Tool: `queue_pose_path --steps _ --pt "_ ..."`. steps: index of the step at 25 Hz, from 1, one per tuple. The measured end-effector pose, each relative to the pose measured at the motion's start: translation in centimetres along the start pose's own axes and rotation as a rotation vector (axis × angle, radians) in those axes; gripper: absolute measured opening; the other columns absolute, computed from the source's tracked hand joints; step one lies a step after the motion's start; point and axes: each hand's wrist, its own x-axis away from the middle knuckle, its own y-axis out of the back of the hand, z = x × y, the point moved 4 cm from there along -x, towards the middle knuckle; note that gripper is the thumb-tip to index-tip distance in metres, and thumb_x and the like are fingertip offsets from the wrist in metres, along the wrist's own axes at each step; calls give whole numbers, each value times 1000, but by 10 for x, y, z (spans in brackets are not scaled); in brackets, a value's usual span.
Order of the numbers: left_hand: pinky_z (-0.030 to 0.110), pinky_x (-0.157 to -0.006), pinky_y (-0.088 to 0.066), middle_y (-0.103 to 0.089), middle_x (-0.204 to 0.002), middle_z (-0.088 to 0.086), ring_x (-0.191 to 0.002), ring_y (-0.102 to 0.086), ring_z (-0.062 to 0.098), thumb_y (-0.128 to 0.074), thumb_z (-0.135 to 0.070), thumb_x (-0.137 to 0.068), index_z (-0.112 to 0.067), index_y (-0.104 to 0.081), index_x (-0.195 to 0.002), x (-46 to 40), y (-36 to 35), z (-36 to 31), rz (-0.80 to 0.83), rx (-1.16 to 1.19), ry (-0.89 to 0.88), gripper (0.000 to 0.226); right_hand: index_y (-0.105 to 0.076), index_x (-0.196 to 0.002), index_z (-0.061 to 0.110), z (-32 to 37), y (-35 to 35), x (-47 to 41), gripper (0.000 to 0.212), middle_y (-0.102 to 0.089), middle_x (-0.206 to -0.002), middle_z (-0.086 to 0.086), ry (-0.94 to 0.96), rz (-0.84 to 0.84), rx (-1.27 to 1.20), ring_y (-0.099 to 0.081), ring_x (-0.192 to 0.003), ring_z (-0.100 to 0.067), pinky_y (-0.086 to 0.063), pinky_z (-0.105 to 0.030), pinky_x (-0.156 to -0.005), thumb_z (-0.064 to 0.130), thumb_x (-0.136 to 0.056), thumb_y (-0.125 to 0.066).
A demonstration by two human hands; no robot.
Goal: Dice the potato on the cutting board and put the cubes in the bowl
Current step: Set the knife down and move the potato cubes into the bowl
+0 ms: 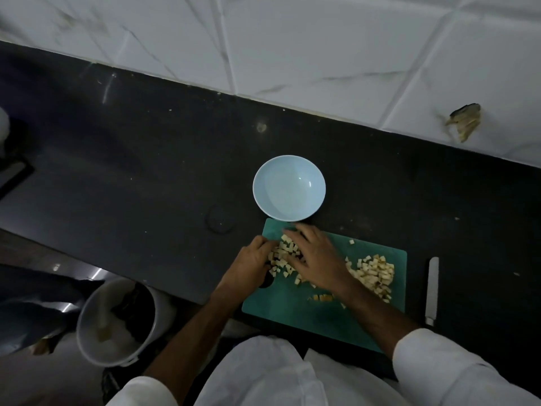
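Head view: the board (292, 312) lies at the near edge of the dark worktop (146, 171), right in front of the person, so both hands can work over it. The bowl (289, 188) sits just beyond the board's far left corner, its rim almost touching the board, which looks like a deliberate short path for the cubes; nothing is in it yet.

The potato is already diced. One heap of cubes (285, 254) lies at the far left of the board, nearest the bowl, and a second heap (373, 271) lies to the right, with a few strays near the board's middle.

The left hand (251, 266) and right hand (317, 259) close in on the left heap from either side. The left grip has its fingers curled against the cubes; the right lies flatter, fingers spread over the heap. They seem to be cupping it together for a lift into the bowl. Whether any cubes are actually gripped I cannot tell.

The knife (431, 290) lies on the worktop right of the board, probably because the cutting is over.
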Motion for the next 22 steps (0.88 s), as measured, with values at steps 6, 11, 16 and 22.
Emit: queue_pose_path --steps 6,11,16,22 --pt "37 -79 -51 -56 -101 -5 -89 -58 9 -60 11 -74 -20 -50 -109 7 9 2 -60 356 77 48 -60 -124 17 18 -4 -4 38 -53 -131 -3 156 56 100 -48 -120 -22 -46 -39 -99 41 -94 -58" --pt "34 -85 -50 -56 -110 -9 -103 -58 9 -62 10 -75 -22 -54 -118 9 15 8 -53 330 27 54 -59 -110 22 6 12 29 20 -54 -120 2 278 193 128 -50 -110 -19 -46 -39 -93 36 -96 -57" --pt "40 -78 -39 -50 -114 -6 -102 -51 19 -49 -17 -75 -25 -50 -126 16 21 12 -126 111 31 51 -57 -123 19 32 8 2 44 -53 -127 2 118 111 65 -49 -115 -18 -44 -34 -96 49 -90 -60" --pt "34 -75 -28 -48 -123 -8 -101 -45 15 -44 -19 -74 -26 -42 -138 23 18 17 -94 70 96 65 -57 -113 20 66 -21 -12 47 -54 -111 0 115 193 259 -49 -97 -23 -41 -38 -78 51 -78 -60"
